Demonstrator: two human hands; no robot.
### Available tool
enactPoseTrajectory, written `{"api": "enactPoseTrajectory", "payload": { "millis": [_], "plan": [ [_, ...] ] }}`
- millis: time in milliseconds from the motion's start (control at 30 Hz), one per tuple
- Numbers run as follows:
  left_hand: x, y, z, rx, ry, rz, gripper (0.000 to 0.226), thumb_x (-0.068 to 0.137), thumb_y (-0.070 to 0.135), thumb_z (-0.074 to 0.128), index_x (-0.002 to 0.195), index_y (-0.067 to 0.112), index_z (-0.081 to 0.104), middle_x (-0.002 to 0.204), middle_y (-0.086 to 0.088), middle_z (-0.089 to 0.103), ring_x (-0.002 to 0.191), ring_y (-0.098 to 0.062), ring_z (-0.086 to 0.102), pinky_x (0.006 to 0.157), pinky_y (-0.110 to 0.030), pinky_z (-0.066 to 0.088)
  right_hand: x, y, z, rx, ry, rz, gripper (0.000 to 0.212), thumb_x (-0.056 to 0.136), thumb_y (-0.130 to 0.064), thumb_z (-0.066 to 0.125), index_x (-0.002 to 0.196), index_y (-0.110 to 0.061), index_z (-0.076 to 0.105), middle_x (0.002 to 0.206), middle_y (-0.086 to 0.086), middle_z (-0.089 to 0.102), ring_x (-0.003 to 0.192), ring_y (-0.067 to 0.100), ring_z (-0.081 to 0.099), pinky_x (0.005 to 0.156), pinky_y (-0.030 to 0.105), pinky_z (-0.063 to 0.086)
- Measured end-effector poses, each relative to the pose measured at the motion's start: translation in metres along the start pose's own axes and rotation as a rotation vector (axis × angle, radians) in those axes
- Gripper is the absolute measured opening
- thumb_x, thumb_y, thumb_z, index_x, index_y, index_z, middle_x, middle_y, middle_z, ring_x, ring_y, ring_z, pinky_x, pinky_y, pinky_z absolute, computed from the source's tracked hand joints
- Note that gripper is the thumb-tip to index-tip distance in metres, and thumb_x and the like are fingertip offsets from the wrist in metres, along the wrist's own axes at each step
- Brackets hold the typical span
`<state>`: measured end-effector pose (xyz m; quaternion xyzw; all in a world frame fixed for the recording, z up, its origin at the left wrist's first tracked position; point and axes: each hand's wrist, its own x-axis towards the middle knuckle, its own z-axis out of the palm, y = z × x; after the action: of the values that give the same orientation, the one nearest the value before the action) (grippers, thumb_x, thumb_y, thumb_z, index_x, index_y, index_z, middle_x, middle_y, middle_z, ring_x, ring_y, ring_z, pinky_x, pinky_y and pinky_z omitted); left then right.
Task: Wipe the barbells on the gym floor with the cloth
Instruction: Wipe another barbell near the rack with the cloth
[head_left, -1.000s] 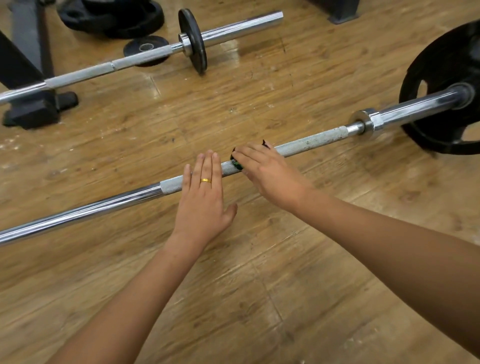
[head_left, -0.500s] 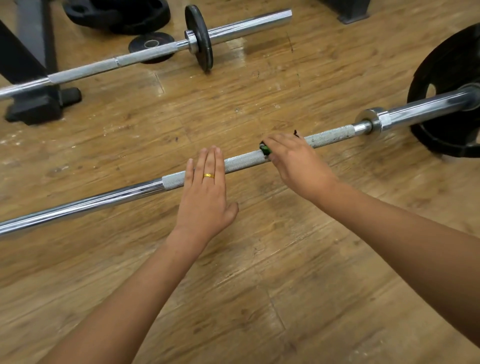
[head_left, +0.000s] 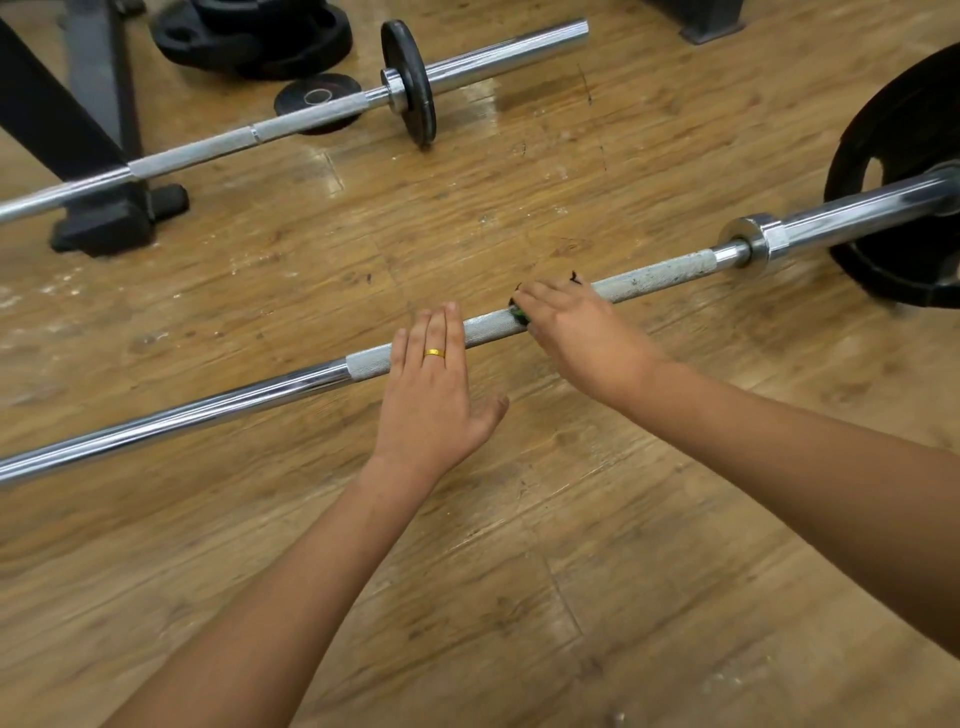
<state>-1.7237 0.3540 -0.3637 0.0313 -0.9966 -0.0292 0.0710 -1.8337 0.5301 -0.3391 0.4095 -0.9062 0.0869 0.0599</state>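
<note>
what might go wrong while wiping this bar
The left hand only presses flat on the barbell, so it may roll on its plate. The cloth barely shows under the right hand; bare skin could scrape the rough knurling.

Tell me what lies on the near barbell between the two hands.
In the head view, only bare knurled shaft of the near barbell lies between the left hand and the right hand, which holds the green cloth against it.
</note>
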Motion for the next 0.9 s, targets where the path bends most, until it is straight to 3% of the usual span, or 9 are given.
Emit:
{"api": "enactPoseTrajectory", "payload": {
  "millis": [167,433,700,900],
  "plan": [
    [-0.014,0.007,-0.003,-0.007,-0.036,0.013,0.109,0.082,0.073,0.038,0.159,0.001,0.010,0.162,-0.016,0.025,0.151,-0.032,0.019,0.124,-0.047,0.011,-0.018,0.015,-0.010,-0.001,-0.062,-0.010,0.047,0.096,0.001,0.055,0.143,-0.002,0.049,0.145,0.014,0.053,0.134,0.032,0.049,0.115,0.051,0.034],
    [-0.046,0.020,-0.009,0.011,-0.078,0.043,0.108,0.082,0.071,0.040,0.159,0.000,0.012,0.162,-0.018,0.024,0.150,-0.033,0.018,0.122,-0.047,0.010,-0.045,-0.019,-0.029,-0.060,-0.175,0.002,0.050,0.104,-0.006,0.042,0.153,-0.011,0.033,0.161,0.005,0.032,0.149,0.022,0.025,0.120,0.038,0.014],
    [-0.081,0.042,-0.011,0.002,-0.118,0.043,0.111,0.081,0.074,0.037,0.159,0.000,0.010,0.165,-0.017,0.019,0.153,-0.033,0.012,0.123,-0.049,0.009,-0.085,-0.019,-0.024,0.067,-0.110,0.119,0.042,0.100,-0.006,0.052,0.142,-0.004,0.050,0.146,0.012,0.051,0.135,0.031,0.045,0.115,0.050,0.026],
    [-0.106,0.061,-0.020,-0.026,-0.138,0.007,0.102,0.086,0.071,0.025,0.160,0.003,0.003,0.169,-0.013,0.004,0.156,-0.028,0.002,0.124,-0.047,0.004,-0.116,-0.019,-0.024,0.102,-0.097,0.073,0.045,0.102,-0.008,0.048,0.147,-0.005,0.046,0.152,0.010,0.047,0.144,0.027,0.037,0.120,0.046,0.020]
  ]
}}
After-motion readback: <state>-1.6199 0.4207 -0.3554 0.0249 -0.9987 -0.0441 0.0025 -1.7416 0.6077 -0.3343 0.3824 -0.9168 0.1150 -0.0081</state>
